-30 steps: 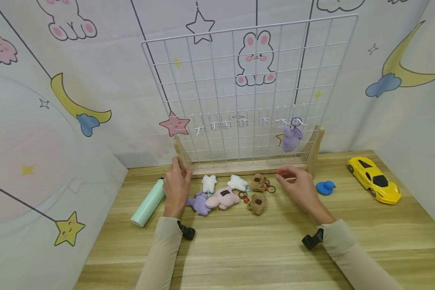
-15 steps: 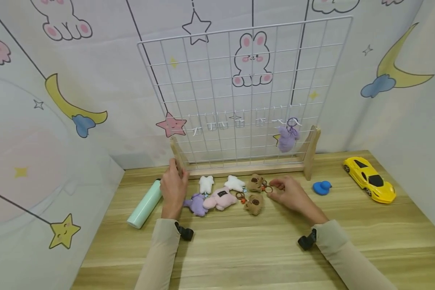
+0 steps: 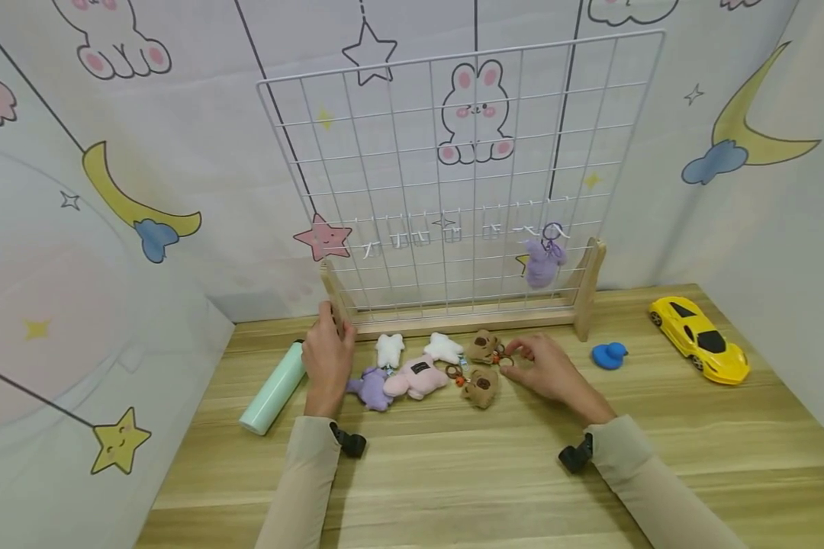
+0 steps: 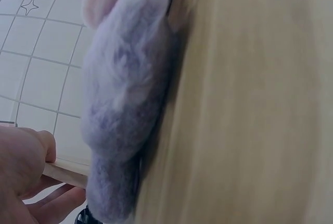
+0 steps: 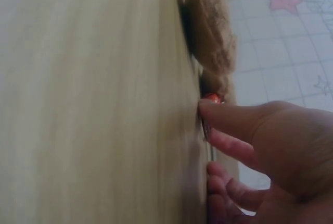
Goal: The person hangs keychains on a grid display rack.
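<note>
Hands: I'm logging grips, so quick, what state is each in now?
Left hand: closed, gripping the wooden stand.
Right hand: at a key ring; whether it pinches it or is open cannot be told.

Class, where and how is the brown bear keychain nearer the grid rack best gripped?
Probably by its ring, pinched from the right: the ring juts out on that side of the plush body, by the right hand, while a second brown bear lies on its near side.

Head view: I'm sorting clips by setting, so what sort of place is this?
Probably a staged display corner: a wood-grain table, a cartoon-printed backdrop behind and beside it, and a white wire rack where a purple plush keychain hangs.
</note>
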A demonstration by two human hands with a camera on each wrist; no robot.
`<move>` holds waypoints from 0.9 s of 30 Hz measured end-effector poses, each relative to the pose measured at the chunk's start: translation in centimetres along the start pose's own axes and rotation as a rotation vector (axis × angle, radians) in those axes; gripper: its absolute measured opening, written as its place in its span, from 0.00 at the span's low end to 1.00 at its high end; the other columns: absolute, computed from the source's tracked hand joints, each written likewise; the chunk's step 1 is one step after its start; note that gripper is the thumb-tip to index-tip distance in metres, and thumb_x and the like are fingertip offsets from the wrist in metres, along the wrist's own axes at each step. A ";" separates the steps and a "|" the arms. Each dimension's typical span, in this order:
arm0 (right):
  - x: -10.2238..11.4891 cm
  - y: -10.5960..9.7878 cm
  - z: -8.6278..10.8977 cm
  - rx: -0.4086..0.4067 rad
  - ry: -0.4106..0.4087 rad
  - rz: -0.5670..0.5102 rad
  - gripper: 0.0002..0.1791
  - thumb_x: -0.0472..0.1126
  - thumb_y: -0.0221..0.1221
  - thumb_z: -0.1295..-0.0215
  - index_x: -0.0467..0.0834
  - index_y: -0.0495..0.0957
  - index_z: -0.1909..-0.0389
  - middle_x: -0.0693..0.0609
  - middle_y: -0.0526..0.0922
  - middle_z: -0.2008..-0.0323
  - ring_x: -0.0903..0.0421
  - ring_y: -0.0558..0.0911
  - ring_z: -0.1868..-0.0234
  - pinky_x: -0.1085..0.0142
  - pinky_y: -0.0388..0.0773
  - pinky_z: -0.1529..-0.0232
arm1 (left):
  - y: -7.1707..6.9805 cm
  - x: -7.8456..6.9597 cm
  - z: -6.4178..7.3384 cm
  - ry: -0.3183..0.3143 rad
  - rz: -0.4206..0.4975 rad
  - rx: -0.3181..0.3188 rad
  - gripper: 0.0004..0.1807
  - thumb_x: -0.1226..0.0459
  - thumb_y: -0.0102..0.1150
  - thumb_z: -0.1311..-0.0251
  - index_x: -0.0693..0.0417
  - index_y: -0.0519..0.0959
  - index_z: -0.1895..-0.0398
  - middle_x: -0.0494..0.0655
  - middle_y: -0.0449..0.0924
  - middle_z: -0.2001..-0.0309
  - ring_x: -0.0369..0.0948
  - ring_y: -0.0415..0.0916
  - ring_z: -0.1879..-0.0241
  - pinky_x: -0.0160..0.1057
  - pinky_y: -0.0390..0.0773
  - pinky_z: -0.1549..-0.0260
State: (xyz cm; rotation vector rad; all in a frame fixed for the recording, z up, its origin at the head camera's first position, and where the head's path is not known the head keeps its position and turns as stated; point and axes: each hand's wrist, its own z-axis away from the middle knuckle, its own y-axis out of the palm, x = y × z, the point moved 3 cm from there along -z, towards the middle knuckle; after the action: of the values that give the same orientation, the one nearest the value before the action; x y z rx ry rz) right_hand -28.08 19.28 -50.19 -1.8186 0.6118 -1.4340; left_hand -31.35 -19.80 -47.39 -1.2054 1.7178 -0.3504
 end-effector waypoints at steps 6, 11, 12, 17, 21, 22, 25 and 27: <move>0.2 0.0 -0.3 0.022 0.028 -0.050 0.11 0.43 0.72 0.31 0.42 0.85 0.54 0.45 0.86 0.57 0.50 0.83 0.55 0.53 0.79 0.50 | -0.1 -0.1 0.0 0.000 -0.003 -0.001 0.16 0.64 0.65 0.28 0.55 0.75 0.42 0.66 0.90 0.55 0.66 0.89 0.64 0.63 0.84 0.72; 0.1 -0.3 -0.2 0.033 0.074 -0.106 0.12 0.39 0.72 0.32 0.40 0.81 0.54 0.47 0.88 0.62 0.56 0.85 0.62 0.59 0.81 0.56 | -0.1 -0.1 0.0 0.003 0.000 -0.004 0.15 0.63 0.64 0.27 0.55 0.75 0.43 0.66 0.90 0.56 0.66 0.89 0.64 0.63 0.84 0.73; 0.0 -0.4 -0.2 0.036 0.078 -0.113 0.11 0.38 0.72 0.31 0.40 0.81 0.54 0.48 0.89 0.62 0.57 0.86 0.62 0.59 0.81 0.56 | -0.1 -0.1 0.0 0.004 -0.002 -0.004 0.15 0.63 0.63 0.27 0.55 0.75 0.43 0.66 0.90 0.56 0.66 0.89 0.65 0.63 0.84 0.73; 0.1 -1.0 -0.1 0.022 0.091 -0.158 0.10 0.38 0.70 0.29 0.39 0.85 0.51 0.46 0.91 0.60 0.55 0.89 0.60 0.61 0.84 0.56 | -0.1 -0.1 0.1 0.003 -0.007 -0.006 0.14 0.63 0.63 0.27 0.56 0.74 0.43 0.67 0.90 0.57 0.66 0.89 0.65 0.64 0.83 0.73; 0.6 -1.6 -0.1 -0.088 0.099 -0.236 0.10 0.40 0.70 0.28 0.40 0.87 0.50 0.46 0.93 0.59 0.53 0.91 0.59 0.67 0.84 0.57 | -0.2 -0.1 0.1 0.010 -0.002 -0.011 0.15 0.64 0.64 0.27 0.57 0.75 0.43 0.68 0.90 0.57 0.67 0.89 0.65 0.64 0.83 0.74; 0.8 -1.8 -0.2 -0.125 0.093 -0.256 0.10 0.40 0.70 0.28 0.40 0.87 0.51 0.45 0.93 0.59 0.52 0.92 0.58 0.69 0.84 0.57 | -0.2 -0.1 0.1 0.011 -0.003 -0.012 0.15 0.64 0.64 0.27 0.57 0.75 0.43 0.68 0.90 0.57 0.67 0.89 0.65 0.64 0.84 0.74; 1.5 -2.2 -0.3 -0.205 0.068 -0.292 0.09 0.41 0.71 0.28 0.41 0.89 0.53 0.45 0.93 0.59 0.50 0.93 0.58 0.72 0.84 0.58 | -0.2 -0.2 0.1 0.011 -0.009 -0.011 0.15 0.63 0.64 0.27 0.57 0.75 0.43 0.67 0.90 0.57 0.66 0.89 0.65 0.63 0.84 0.73; 2.1 -2.5 -0.3 -0.236 0.046 -0.296 0.08 0.41 0.71 0.28 0.42 0.89 0.55 0.45 0.94 0.59 0.49 0.93 0.57 0.74 0.84 0.59 | -0.2 -0.1 0.1 0.014 -0.010 -0.011 0.15 0.63 0.64 0.27 0.57 0.75 0.42 0.67 0.90 0.57 0.66 0.89 0.66 0.63 0.84 0.74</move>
State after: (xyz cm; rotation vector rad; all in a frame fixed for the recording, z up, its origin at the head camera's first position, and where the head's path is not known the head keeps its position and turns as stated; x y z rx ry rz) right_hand -27.98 19.15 -46.89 -2.1368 0.5714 -1.6581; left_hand -31.18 -19.76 -47.23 -1.2230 1.7282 -0.3565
